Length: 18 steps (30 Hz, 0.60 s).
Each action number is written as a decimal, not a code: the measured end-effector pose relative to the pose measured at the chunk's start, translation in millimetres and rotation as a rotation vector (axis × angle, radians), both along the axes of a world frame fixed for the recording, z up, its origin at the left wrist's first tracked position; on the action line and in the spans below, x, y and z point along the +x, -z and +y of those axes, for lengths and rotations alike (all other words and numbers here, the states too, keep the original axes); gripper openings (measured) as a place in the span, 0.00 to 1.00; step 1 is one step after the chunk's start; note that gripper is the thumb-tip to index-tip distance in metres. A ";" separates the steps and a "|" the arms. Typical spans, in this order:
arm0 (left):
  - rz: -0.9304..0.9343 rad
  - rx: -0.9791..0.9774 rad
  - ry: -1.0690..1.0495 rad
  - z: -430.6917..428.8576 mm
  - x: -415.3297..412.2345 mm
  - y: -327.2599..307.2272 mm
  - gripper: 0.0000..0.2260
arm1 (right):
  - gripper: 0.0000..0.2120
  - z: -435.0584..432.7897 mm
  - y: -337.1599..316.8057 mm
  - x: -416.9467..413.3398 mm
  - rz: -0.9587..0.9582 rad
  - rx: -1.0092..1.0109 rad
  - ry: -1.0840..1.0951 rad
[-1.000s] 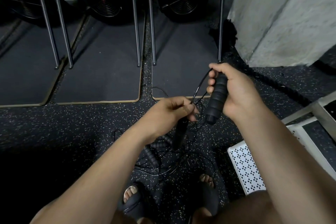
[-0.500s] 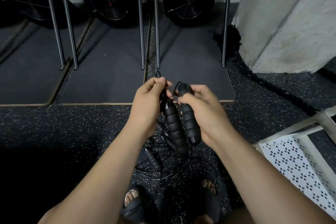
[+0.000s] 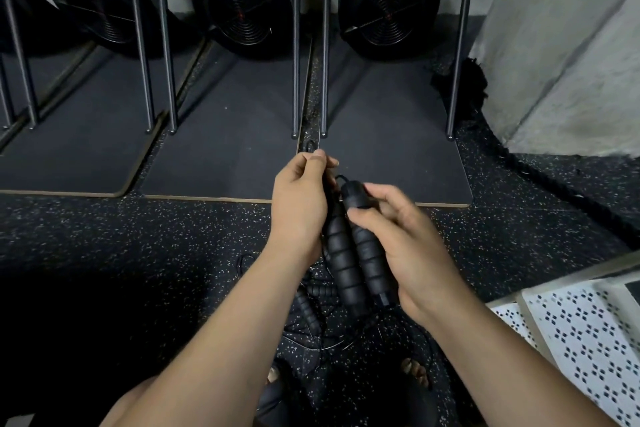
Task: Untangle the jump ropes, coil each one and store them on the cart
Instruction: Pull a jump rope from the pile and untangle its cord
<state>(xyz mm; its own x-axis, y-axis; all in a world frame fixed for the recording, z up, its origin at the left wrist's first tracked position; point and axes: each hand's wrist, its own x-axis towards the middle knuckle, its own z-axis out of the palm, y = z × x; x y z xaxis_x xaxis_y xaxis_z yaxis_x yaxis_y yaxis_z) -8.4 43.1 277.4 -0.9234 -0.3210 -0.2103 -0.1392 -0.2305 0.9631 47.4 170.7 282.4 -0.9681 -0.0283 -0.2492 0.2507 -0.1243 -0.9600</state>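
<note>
Two black ribbed jump-rope handles hang side by side at the centre of the head view. My left hand [image 3: 299, 208] grips the top of the left handle [image 3: 341, 260] and pinches its thin black cord. My right hand [image 3: 401, 246] holds the right handle [image 3: 369, 253] with thumb and fingers curled round it. Below them a tangle of black ropes [image 3: 318, 319] with more handles lies on the speckled floor between my sandalled feet. The white perforated cart [image 3: 588, 333] stands at the lower right.
Three black fan-wheel machines [image 3: 388, 3] on dark mats [image 3: 225, 156] with upright metal legs stand ahead. A grey concrete pillar [image 3: 561, 45] rises at the right, with a thick black battle rope [image 3: 540, 180] curving along the floor beside it.
My hands came together from apart, bringing the two handles parallel and side by side. The right hand has shifted lower along its handle, and the view has tilted slightly.
</note>
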 end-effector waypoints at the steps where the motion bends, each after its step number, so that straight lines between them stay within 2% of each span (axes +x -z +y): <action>1: -0.006 -0.014 -0.009 -0.7 -0.1 0.7 0.13 | 0.14 -0.9 0.7 0.8 0.011 0.013 -0.013; 3: -0.017 -0.029 -0.031 -2.0 -0.1 1.9 0.13 | 0.19 -1.9 2.4 3.2 0.034 0.056 -0.064; 8: -0.044 -0.108 -0.071 -10.0 -3.1 2.3 0.14 | 0.44 -4.4 7.7 9.1 0.033 0.082 -0.304; 10: -0.049 -0.064 -0.079 -12.2 -3.6 3.0 0.14 | 0.49 -3.8 9.1 9.1 0.033 0.080 -0.342; 12: -0.051 -0.022 -0.083 -12.3 -4.4 3.6 0.14 | 0.47 -3.6 10.1 9.4 0.015 0.091 -0.332; 15: -0.031 0.014 -0.068 -12.7 -5.8 3.9 0.14 | 0.36 -5.1 12.2 10.3 -0.010 0.216 -0.258; 18: 0.014 -0.183 -0.057 -18.6 -7.4 6.0 0.14 | 0.26 -2.4 7.8 9.2 -0.012 0.225 -0.234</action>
